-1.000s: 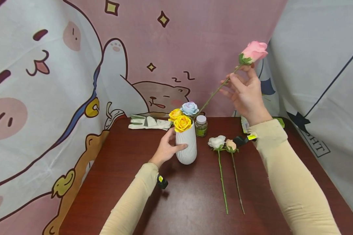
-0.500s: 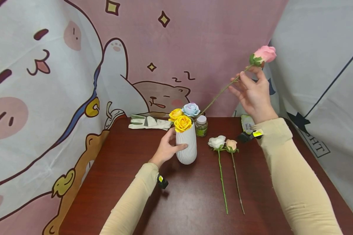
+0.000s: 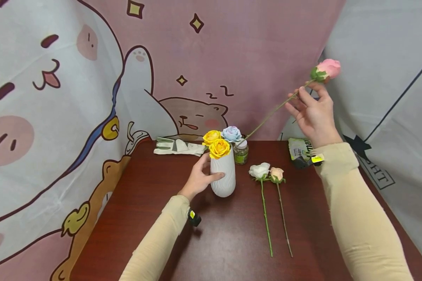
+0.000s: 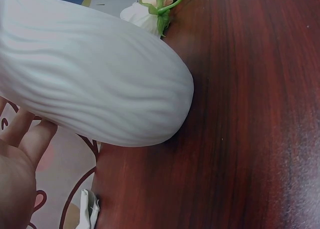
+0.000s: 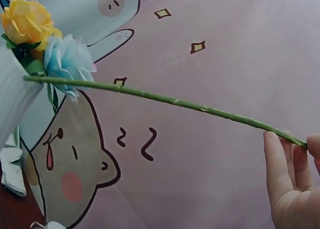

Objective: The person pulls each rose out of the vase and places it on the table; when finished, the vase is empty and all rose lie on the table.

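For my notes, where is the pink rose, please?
The pink rose is upper right in the head view, held by the right hand, its stem slanting toward the vase.

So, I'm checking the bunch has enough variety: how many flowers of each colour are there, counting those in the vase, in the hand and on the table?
Yellow flowers: 2
Pale blue flower: 1
Pink flower: 1
White flower: 1
Peach flower: 1
Total: 6
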`<state>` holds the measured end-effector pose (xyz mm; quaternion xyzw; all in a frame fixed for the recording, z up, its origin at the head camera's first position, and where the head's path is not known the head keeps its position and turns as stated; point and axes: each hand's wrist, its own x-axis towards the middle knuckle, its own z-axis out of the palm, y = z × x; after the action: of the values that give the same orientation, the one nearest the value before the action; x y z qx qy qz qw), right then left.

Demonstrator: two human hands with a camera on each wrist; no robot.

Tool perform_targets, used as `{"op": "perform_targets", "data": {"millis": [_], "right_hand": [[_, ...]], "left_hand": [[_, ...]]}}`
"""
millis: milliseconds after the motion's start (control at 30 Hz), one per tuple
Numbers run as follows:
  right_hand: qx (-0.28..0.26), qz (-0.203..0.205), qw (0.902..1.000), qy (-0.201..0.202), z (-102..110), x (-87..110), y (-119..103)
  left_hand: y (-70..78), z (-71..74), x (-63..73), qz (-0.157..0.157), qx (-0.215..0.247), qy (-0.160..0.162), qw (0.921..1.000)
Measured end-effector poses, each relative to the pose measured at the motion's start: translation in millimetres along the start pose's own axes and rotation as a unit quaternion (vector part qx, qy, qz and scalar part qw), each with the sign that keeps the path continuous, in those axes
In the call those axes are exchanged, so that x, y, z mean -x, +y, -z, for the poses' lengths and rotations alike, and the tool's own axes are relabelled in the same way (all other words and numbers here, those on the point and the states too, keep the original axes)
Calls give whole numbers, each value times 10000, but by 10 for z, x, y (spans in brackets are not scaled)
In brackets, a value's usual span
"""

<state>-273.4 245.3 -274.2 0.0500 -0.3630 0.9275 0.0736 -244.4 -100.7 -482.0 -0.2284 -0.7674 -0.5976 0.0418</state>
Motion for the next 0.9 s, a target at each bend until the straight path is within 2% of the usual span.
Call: {"op": "perform_targets", "data": {"millis": [300, 533, 767, 900], "right_hand": [[215, -221, 9994, 174, 135, -4, -41], [380, -393, 9982, 232, 243, -1, -39], [944, -595, 9934, 257, 389, 28, -37], [1175, -577, 9913, 160, 500, 52, -9]], "left_hand": [[24, 12, 5, 131, 100, -33, 9999], [29, 13, -5, 90, 80, -55, 9999], [-1, 3, -2, 14, 16, -43, 10000], [6, 2, 11, 9, -40, -20, 10000]]}}
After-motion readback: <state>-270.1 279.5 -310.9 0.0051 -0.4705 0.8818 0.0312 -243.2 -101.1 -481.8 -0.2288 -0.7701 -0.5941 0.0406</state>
